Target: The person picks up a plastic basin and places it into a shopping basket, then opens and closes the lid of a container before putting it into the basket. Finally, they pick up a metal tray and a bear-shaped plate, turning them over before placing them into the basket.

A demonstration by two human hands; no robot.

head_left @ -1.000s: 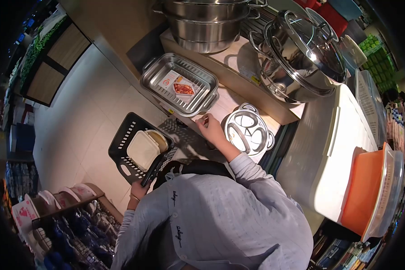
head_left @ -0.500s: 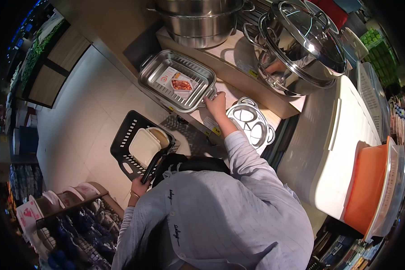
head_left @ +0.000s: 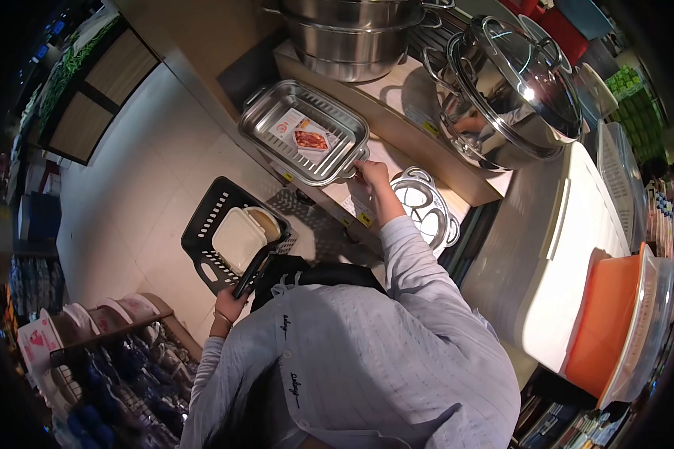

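- How is the right hand (head_left: 374,178) held?
- Outstretched, closed on the near end of the pan (head_left: 313,159), which is seen just beyond it.
- And the left hand (head_left: 231,304)?
- Lowered, wrapped around a handle of the basket (head_left: 200,213).

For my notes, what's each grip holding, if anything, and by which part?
The left grip holds the black basket by its carrying handle; the right grip holds the metal tray by its near end handle.

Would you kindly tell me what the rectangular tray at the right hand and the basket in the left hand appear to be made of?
Rectangular tray: shiny metal, probably stainless steel, judging by its silvery reflections. Basket: probably plastic, with a dull black finish and moulded-looking slots.
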